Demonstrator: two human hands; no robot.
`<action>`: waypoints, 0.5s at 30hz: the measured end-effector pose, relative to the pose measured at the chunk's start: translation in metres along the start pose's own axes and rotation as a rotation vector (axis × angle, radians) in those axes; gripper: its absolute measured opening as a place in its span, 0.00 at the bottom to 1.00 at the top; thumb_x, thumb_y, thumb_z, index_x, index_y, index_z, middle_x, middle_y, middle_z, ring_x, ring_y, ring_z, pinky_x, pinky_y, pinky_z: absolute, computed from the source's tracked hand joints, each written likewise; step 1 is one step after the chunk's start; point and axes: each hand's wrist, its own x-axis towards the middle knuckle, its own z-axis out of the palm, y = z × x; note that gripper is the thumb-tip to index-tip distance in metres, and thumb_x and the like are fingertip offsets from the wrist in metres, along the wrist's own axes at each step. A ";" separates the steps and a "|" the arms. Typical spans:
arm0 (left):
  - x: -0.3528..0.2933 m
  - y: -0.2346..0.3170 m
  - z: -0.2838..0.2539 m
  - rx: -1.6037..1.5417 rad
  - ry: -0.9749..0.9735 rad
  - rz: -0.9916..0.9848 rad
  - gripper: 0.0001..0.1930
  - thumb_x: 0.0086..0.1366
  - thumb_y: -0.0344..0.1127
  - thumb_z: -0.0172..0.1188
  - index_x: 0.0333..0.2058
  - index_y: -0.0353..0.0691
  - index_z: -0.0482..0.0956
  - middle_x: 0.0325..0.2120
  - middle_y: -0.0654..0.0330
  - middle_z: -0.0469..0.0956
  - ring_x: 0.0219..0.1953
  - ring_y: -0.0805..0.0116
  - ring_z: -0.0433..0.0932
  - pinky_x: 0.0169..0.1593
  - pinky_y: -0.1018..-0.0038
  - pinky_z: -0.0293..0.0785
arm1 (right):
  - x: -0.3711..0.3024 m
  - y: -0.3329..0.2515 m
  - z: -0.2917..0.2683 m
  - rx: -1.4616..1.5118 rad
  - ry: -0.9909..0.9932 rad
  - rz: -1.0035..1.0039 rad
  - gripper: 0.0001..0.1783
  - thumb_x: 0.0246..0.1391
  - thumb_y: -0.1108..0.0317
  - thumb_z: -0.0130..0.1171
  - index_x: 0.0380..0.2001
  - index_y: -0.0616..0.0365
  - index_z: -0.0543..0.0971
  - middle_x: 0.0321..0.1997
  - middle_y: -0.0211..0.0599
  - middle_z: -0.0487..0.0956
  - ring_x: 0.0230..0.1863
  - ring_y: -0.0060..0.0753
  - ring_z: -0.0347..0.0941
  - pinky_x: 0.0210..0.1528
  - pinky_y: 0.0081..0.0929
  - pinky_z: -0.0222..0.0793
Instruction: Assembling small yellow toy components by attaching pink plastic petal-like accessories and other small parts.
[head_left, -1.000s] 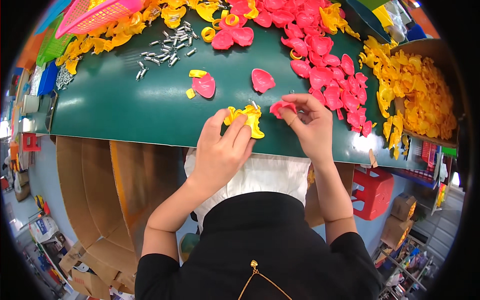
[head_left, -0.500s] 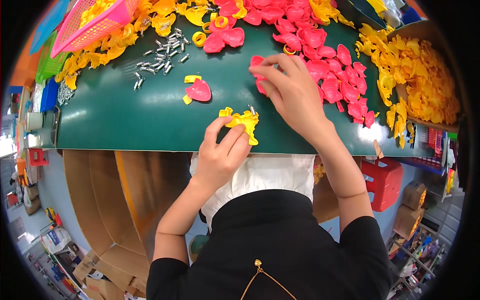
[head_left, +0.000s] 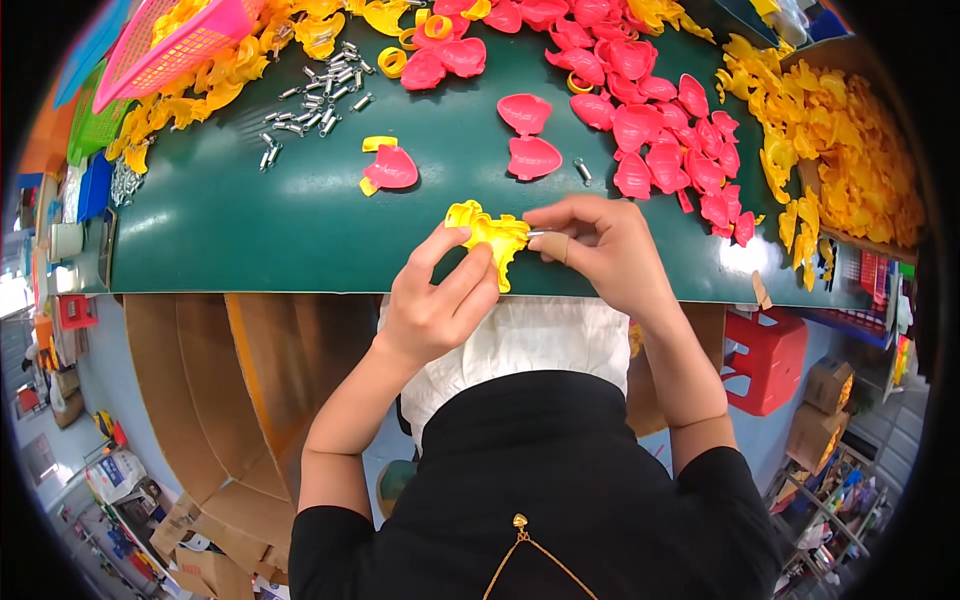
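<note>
Head view: the yellow moulded part [head_left: 483,238] is sitting over the near edge of the counter [head_left: 230,235], between the two hands. The left hand [head_left: 440,300] is gripping it between thumb and fingers. The right hand [head_left: 612,245] is pinching a small silver spring [head_left: 535,234] against its right side; whether the end is hooked in, cannot tell. Step in hand, by judgement: joining spring to part. Next move seems to be calling for a firm left hold and fine right fingertip pressure, seating the spring without slipping. Two pink shells [head_left: 534,158] are lying just beyond, seemingly touching; a loose spring [head_left: 582,171] is resting to their right.
</note>
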 end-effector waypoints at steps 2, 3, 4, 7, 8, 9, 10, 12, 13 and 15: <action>-0.001 0.001 0.003 0.006 0.024 0.010 0.10 0.42 0.23 0.65 0.28 0.34 0.81 0.35 0.58 0.81 0.48 0.53 0.71 0.43 0.68 0.78 | -0.004 0.003 0.004 0.449 -0.025 0.278 0.19 0.51 0.78 0.61 0.48 0.62 0.79 0.31 0.31 0.80 0.30 0.17 0.75 0.31 0.15 0.71; -0.002 0.001 0.004 0.012 0.050 0.016 0.09 0.43 0.23 0.65 0.28 0.34 0.81 0.36 0.58 0.80 0.49 0.53 0.71 0.43 0.68 0.78 | -0.005 0.007 0.004 0.527 -0.073 0.265 0.20 0.54 0.75 0.62 0.51 0.66 0.77 0.29 0.31 0.80 0.28 0.16 0.74 0.31 0.17 0.72; -0.002 -0.001 0.007 0.009 0.050 0.020 0.09 0.43 0.23 0.65 0.28 0.34 0.81 0.36 0.58 0.80 0.49 0.53 0.71 0.43 0.68 0.78 | -0.005 0.008 0.002 0.528 -0.068 0.264 0.20 0.54 0.75 0.62 0.51 0.66 0.77 0.29 0.31 0.80 0.28 0.16 0.74 0.31 0.17 0.72; 0.003 0.002 0.013 -0.025 0.123 0.057 0.13 0.46 0.26 0.67 0.33 0.38 0.78 0.39 0.59 0.77 0.49 0.56 0.72 0.48 0.65 0.79 | -0.007 0.010 0.002 0.607 -0.113 0.345 0.19 0.55 0.74 0.61 0.51 0.66 0.77 0.29 0.30 0.80 0.28 0.17 0.75 0.31 0.16 0.72; 0.017 0.014 0.016 -0.334 0.390 -0.156 0.19 0.47 0.27 0.67 0.40 0.37 0.75 0.41 0.57 0.76 0.51 0.57 0.72 0.49 0.66 0.77 | -0.007 0.010 0.002 0.588 -0.109 0.316 0.19 0.55 0.74 0.61 0.50 0.66 0.77 0.29 0.30 0.80 0.29 0.17 0.75 0.32 0.16 0.72; 0.025 0.021 0.017 -0.646 0.656 -0.371 0.25 0.49 0.27 0.67 0.48 0.35 0.72 0.44 0.55 0.75 0.52 0.58 0.71 0.50 0.66 0.76 | -0.008 0.011 0.001 0.566 -0.102 0.287 0.18 0.55 0.74 0.61 0.50 0.66 0.78 0.29 0.30 0.80 0.29 0.17 0.75 0.33 0.16 0.72; 0.024 0.021 0.011 -0.647 0.656 -0.368 0.25 0.49 0.27 0.67 0.48 0.35 0.72 0.44 0.55 0.75 0.52 0.58 0.71 0.50 0.66 0.76 | -0.009 0.010 0.001 0.566 -0.100 0.285 0.18 0.55 0.74 0.61 0.50 0.66 0.78 0.29 0.30 0.80 0.29 0.17 0.75 0.33 0.16 0.72; 0.017 0.016 -0.003 -1.332 0.274 -0.901 0.32 0.53 0.28 0.64 0.57 0.33 0.63 0.46 0.54 0.73 0.52 0.63 0.71 0.51 0.67 0.74 | -0.015 0.007 0.003 0.610 -0.089 0.185 0.17 0.53 0.78 0.61 0.48 0.67 0.79 0.34 0.32 0.78 0.31 0.19 0.76 0.35 0.17 0.74; 0.017 0.014 -0.002 -1.371 0.124 -0.955 0.28 0.55 0.25 0.60 0.56 0.33 0.65 0.45 0.56 0.74 0.48 0.68 0.74 0.49 0.73 0.73 | -0.016 0.004 0.003 0.610 -0.088 0.184 0.17 0.53 0.78 0.61 0.48 0.67 0.79 0.34 0.32 0.78 0.31 0.19 0.76 0.35 0.17 0.74; 0.023 0.021 -0.003 -1.216 0.097 -0.950 0.21 0.55 0.24 0.61 0.49 0.33 0.70 0.40 0.59 0.75 0.41 0.74 0.76 0.46 0.77 0.73 | -0.016 -0.006 0.005 0.570 -0.093 0.211 0.16 0.51 0.81 0.62 0.45 0.68 0.79 0.35 0.33 0.76 0.32 0.21 0.76 0.36 0.18 0.75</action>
